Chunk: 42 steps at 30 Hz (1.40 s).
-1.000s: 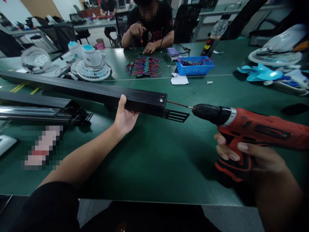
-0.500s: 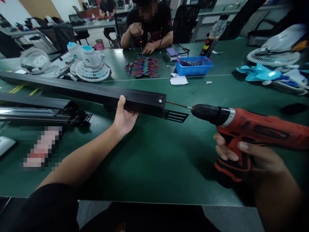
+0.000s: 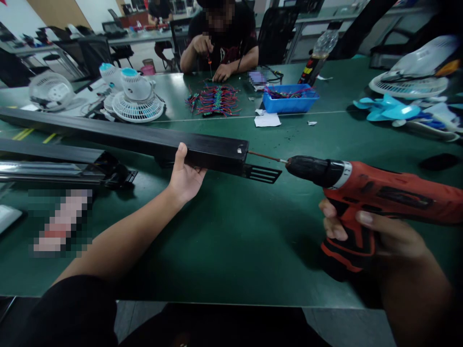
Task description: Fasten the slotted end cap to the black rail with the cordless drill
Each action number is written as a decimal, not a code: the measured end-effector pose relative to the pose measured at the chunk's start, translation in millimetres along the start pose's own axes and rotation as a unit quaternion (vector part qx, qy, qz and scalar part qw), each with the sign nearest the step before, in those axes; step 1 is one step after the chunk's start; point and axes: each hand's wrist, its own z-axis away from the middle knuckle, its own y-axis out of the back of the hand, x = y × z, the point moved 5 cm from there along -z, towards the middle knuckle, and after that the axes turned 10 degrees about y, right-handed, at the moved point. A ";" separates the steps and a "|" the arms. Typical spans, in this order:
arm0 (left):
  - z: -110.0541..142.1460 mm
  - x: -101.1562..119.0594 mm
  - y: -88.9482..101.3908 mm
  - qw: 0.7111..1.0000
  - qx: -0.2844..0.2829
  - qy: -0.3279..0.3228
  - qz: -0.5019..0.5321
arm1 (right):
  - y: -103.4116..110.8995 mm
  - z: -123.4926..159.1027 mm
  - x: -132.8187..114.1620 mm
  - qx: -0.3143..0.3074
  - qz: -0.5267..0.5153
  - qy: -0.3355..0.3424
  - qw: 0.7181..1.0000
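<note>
A long black bar-shaped housing point(image 3: 126, 137) runs across the green table point(image 3: 231, 241) from far left to centre. My left hand point(image 3: 185, 174) grips it near its right end, thumb up over the near face. A black slotted grille point(image 3: 263, 173) sticks out of that end. My right hand point(image 3: 365, 231) is wrapped round the handle of a red and black cordless drill point(image 3: 365, 185). The drill's thin bit point(image 3: 265, 156) points left and meets the end face of the housing.
A second black and chrome bar point(image 3: 61, 166) lies at the left. Small white fans point(image 3: 135, 99) stand behind it. A person across the table works over coloured wire bundles point(image 3: 217, 99). A blue bin point(image 3: 289, 101), white paper and fan parts point(image 3: 401, 103) lie at the right.
Almost nothing has moved. The drill and my right hand have crept a little to the left, towards the end of the housing.
</note>
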 end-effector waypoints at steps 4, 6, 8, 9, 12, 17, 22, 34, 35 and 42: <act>-2.0 -0.2 1.9 1.000 -0.002 -0.003 0.000 | -8.9 -3.3 -8.5 -0.003 0.007 0.038 0.999; -2.2 -0.2 1.9 1.000 -0.005 -0.004 -0.007 | -11.6 -3.6 -8.5 -0.010 0.011 0.034 0.999; -1.9 -0.2 1.5 1.000 -0.007 -0.004 -0.009 | -12.2 -3.7 -8.1 -0.010 0.013 0.033 0.999; -1.7 -0.2 1.3 1.000 -0.007 -0.004 -0.006 | -12.6 -3.7 -8.2 -0.012 0.013 0.034 0.999; -1.1 -0.3 1.1 1.000 -0.004 0.000 0.005 | -14.4 -4.5 -10.5 -0.014 0.010 0.046 0.999; -2.0 -0.4 2.4 1.000 -0.004 0.001 0.007 | -19.8 -5.8 -15.6 -0.023 0.015 0.058 0.998; 0.8 0.1 -0.9 1.000 0.001 -0.001 -0.002 | -16.9 -4.9 -12.5 -0.020 0.021 0.043 0.999; 1.9 -0.1 -3.6 1.000 0.005 -0.016 -0.021 | -8.9 -2.1 -8.2 -0.009 0.022 0.052 0.998; 1.6 0.0 -3.0 1.000 0.003 -0.015 -0.022 | -9.4 -2.3 -8.5 -0.014 0.024 0.055 0.998; 2.6 -0.1 -4.2 1.000 0.006 -0.011 -0.013 | -10.1 -3.0 -9.1 -0.021 0.025 0.049 0.998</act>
